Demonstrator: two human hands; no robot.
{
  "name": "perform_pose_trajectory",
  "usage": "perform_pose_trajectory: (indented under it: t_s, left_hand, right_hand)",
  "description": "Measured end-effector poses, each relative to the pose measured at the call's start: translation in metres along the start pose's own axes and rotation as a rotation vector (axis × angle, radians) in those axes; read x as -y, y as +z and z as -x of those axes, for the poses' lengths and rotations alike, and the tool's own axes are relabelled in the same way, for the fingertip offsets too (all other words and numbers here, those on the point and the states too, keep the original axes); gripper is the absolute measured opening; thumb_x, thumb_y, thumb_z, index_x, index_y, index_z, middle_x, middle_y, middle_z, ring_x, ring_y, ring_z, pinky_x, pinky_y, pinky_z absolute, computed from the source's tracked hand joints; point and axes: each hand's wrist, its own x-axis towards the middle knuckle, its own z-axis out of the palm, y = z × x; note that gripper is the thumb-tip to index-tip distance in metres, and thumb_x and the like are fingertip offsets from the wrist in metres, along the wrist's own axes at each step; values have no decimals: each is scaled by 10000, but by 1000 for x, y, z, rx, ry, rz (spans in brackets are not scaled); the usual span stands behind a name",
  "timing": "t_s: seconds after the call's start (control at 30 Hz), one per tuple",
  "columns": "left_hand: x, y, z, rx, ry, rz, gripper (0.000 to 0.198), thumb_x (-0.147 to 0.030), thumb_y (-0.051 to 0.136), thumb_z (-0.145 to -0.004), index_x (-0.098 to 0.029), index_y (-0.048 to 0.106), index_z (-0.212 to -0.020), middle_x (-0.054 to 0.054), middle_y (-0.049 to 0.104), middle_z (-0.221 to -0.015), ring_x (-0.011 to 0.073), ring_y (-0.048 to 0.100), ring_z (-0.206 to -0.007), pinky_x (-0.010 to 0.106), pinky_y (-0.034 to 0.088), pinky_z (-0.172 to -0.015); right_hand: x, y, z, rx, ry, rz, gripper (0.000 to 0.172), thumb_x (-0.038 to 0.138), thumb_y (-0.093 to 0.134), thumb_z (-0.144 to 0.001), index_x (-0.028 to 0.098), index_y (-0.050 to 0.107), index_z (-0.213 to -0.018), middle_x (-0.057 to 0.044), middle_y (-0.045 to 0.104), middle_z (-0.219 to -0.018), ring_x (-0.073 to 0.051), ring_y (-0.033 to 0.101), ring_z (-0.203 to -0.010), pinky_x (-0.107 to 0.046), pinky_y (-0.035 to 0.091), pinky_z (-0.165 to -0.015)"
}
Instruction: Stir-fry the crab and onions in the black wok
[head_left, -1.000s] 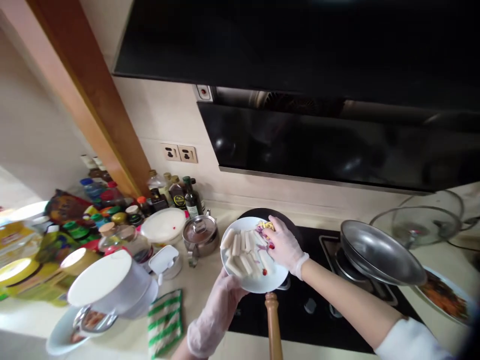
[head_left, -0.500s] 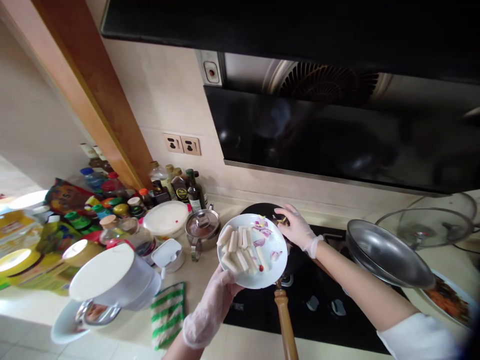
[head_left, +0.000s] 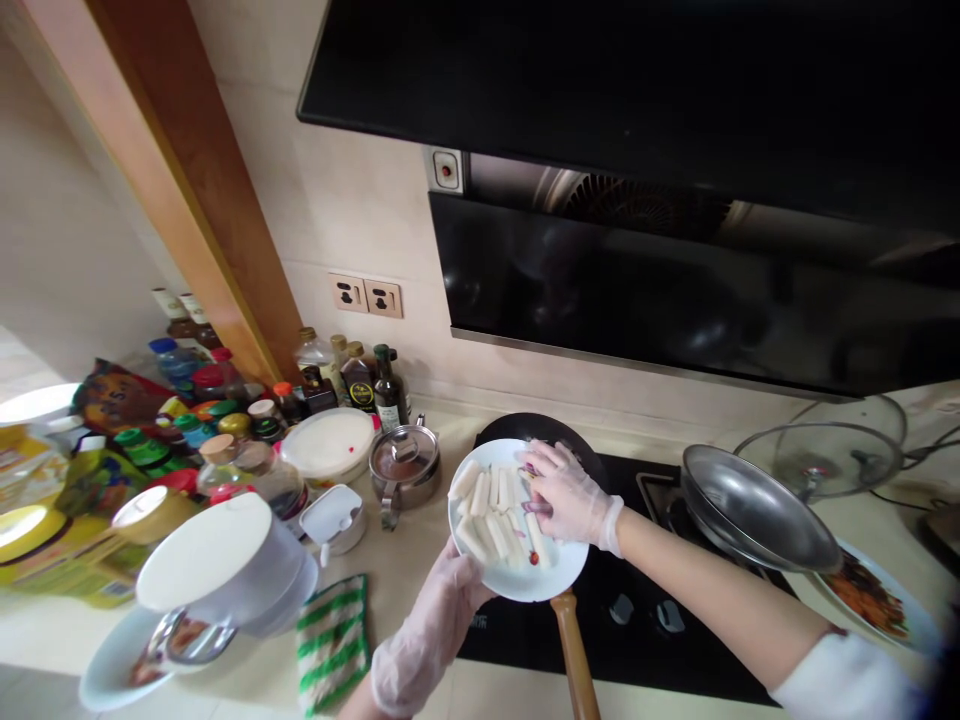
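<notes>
My gloved left hand point(head_left: 439, 620) grips a white plate point(head_left: 551, 578) from below and holds it tilted over a black pan point(head_left: 551, 432) on the stove. White rice-cake sticks point(head_left: 491, 515) and a few purple onion bits lie on the plate. My gloved right hand point(head_left: 568, 495) rests on the plate's right side with its fingers curled over the onion pieces; what is inside them is hidden. The pan's wooden handle point(head_left: 576, 660) points toward me beneath the plate.
A steel wok point(head_left: 754, 510) sits on the right burner, with a glass lid point(head_left: 829, 450) behind it and a plate of cooked food point(head_left: 874, 600) at the right. To the left are a lidded steel pot point(head_left: 405, 465), sauce bottles point(head_left: 360, 380), a white bowl point(head_left: 330, 445), jars and a striped cloth point(head_left: 330, 640).
My right hand went from the plate out over the pan with some food, then came back onto the plate. The plate stayed held over the pan.
</notes>
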Motion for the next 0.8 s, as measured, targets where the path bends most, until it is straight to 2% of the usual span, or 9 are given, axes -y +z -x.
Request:
perform_pose_trajectory:
  t_s: [0.1,0.2,0.3,0.4,0.5,0.63,0.7,0.8]
  left_hand:
    - [0,0,4,-43,0,38,777,-248,699,-703,-286,462,-1442,63,638,-1334,358,427,-1372,493,364,-1127]
    - [-5,3,8,-67,12,23,792,-230,709,-706,-280,446,-1451,65,624,-1353,350,436,-1367,498,380,-1120]
    - [-10,4,11,-89,-13,15,798,-185,692,-694,-281,451,-1449,53,627,-1349,337,461,-1349,476,419,-1095]
    - [-10,2,14,-80,-8,11,792,-178,688,-707,-290,444,-1452,36,636,-1337,331,472,-1340,453,438,-1085]
    - [-7,-2,16,-43,33,22,764,-186,652,-749,-301,419,-1467,28,637,-1336,331,466,-1347,458,433,-1091]
    - [-1,-7,13,-39,29,34,777,-116,600,-742,-287,408,-1475,46,628,-1350,328,463,-1350,479,408,-1105]
    - [-1,-9,11,-42,13,35,770,-132,617,-736,-287,423,-1465,52,632,-1341,333,465,-1348,494,397,-1107]
    - [-3,-9,8,-43,9,44,743,-196,653,-723,-300,466,-1434,45,655,-1301,333,467,-1345,489,397,-1104]
  right_hand:
    - [-7,-2,8,1,63,-42,111,165,682,-684,186,613,-600,-70,541,-1399,-362,308,-1404,-613,230,-1119]
    - [-23,-7,12,-53,223,-56,94,176,652,-741,177,641,-647,-122,517,-1425,-357,325,-1406,-575,276,-1122]
    - [-34,-8,8,-89,304,-57,102,182,620,-797,166,713,-836,-157,516,-1416,-341,362,-1390,-543,325,-1108]
    - [-33,-5,-2,1,171,-63,358,148,636,-771,231,703,-1112,-121,447,-1491,-344,273,-1441,-565,290,-1118]
    - [-26,1,-11,148,15,-54,466,137,639,-752,279,670,-1195,-95,402,-1531,-361,230,-1457,-602,275,-1106]
    - [-24,9,-18,129,-117,-30,327,127,634,-767,248,710,-1062,-78,570,-1369,-298,402,-1366,-521,331,-1096]
    - [-25,12,-20,103,-155,-15,236,129,626,-798,237,722,-985,-70,639,-1242,-254,490,-1274,-462,376,-1067]
    - [-28,16,-20,103,-161,10,179,129,596,-842,215,724,-932,-71,673,-1111,-220,555,-1158,-406,426,-1009]
